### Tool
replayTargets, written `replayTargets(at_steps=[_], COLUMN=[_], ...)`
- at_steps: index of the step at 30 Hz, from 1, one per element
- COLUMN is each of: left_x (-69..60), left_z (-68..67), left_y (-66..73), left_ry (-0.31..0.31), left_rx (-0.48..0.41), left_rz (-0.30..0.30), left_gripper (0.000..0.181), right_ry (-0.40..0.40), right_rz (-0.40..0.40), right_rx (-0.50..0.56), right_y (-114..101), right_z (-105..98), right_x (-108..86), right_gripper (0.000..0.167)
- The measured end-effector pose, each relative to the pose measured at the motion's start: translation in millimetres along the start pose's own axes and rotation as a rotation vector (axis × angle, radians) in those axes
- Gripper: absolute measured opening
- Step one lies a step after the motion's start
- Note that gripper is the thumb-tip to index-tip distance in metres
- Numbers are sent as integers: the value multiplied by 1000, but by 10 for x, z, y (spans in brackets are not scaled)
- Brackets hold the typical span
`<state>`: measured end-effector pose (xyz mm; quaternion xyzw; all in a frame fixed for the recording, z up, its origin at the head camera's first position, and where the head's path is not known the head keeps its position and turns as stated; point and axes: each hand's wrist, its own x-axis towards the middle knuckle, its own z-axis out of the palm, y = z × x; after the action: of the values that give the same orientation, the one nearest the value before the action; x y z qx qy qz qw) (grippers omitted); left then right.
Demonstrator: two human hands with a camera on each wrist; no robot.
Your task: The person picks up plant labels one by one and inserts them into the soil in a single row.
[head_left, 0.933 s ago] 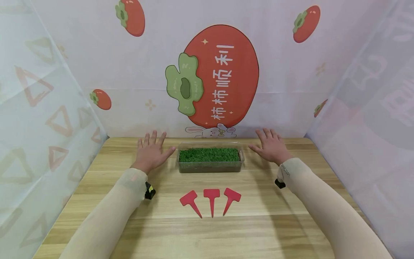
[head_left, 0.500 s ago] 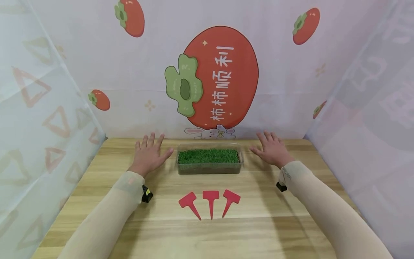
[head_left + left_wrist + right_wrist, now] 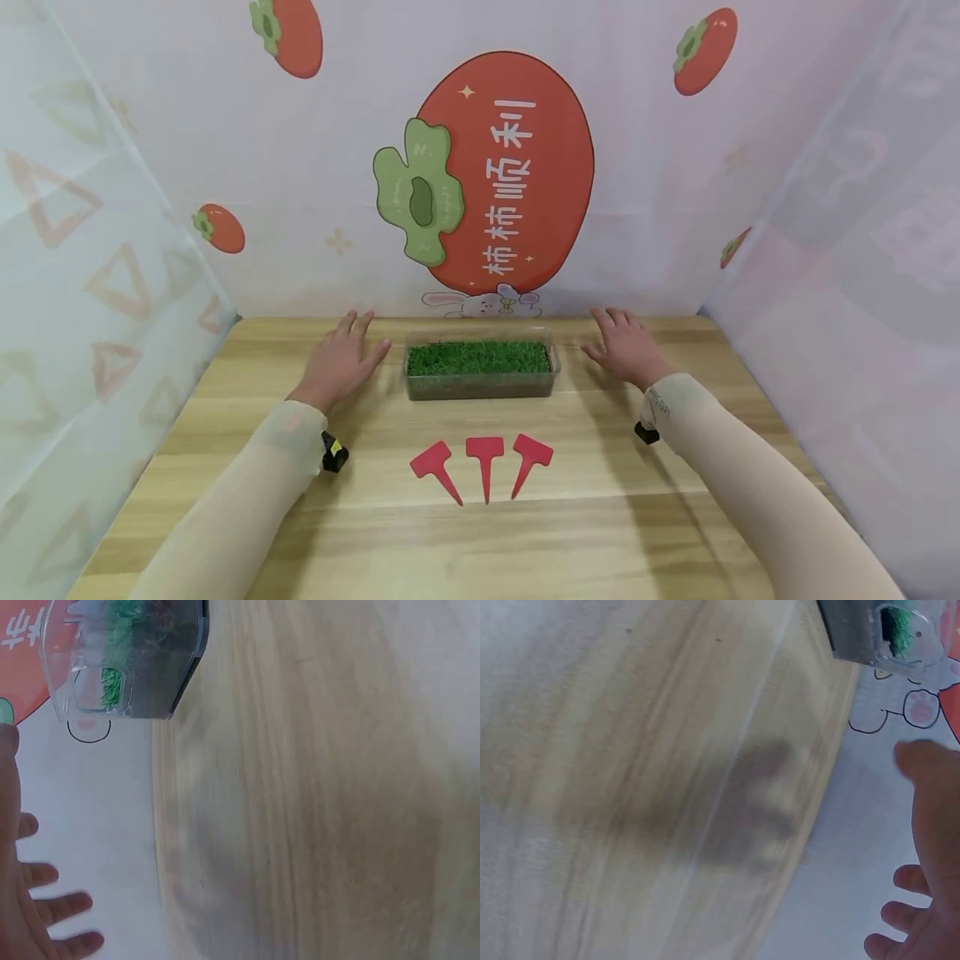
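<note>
A clear plastic box [image 3: 482,387] holding green grass [image 3: 480,358] stands near the table's back edge. To its left is my left hand [image 3: 336,362], fingers spread and holding nothing; my right hand [image 3: 627,350] is on the other side, also empty with fingers apart. Neither hand touches the box. Three red T-shaped tags lie in front of it: a left one [image 3: 432,460], a middle one [image 3: 485,450] and a right one [image 3: 532,452]. The left wrist view shows the box's end [image 3: 142,675] beyond the thumb; the right wrist view shows its other end [image 3: 862,634].
The wooden table [image 3: 480,550] runs back to a white cloth wall [image 3: 300,167] printed with persimmons and a rabbit. Pale cloth hangs along the left and right sides. A small black device [image 3: 333,452] is on the left wrist, another [image 3: 646,432] on the right.
The left hand's fingers have drawn in slightly and it has shifted a little left. The right hand's fingers bend slightly more. The box and tags stay in place on the table.
</note>
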<state>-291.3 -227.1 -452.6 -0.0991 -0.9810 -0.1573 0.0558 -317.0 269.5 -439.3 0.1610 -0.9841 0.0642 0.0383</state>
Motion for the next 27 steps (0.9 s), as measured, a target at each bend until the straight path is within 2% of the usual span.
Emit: replayTargets(at_steps=[3,6,15,21,27], left_x=[-18,-49,-149,-169,-196], left_z=[-3,-11,-8,7,41], left_y=[33,83,211,289,359], left_ry=[26,26,1,-21,-54], left_rx=[-69,-130,-279,-328,-364], left_rz=[47,62,39,33,16], left_gripper=[75,75,68,64,68], right_ry=[48,71,87,110,93], right_rz=[-14,-22,-5,-6,-1], right_rx=[11,24,102,173,272], right_y=[1,4,-95,-274,-486], right_z=[24,26,0,48,97], right_x=[-3,-11,-20,-1,-33], right_gripper=[71,66,45,42,40])
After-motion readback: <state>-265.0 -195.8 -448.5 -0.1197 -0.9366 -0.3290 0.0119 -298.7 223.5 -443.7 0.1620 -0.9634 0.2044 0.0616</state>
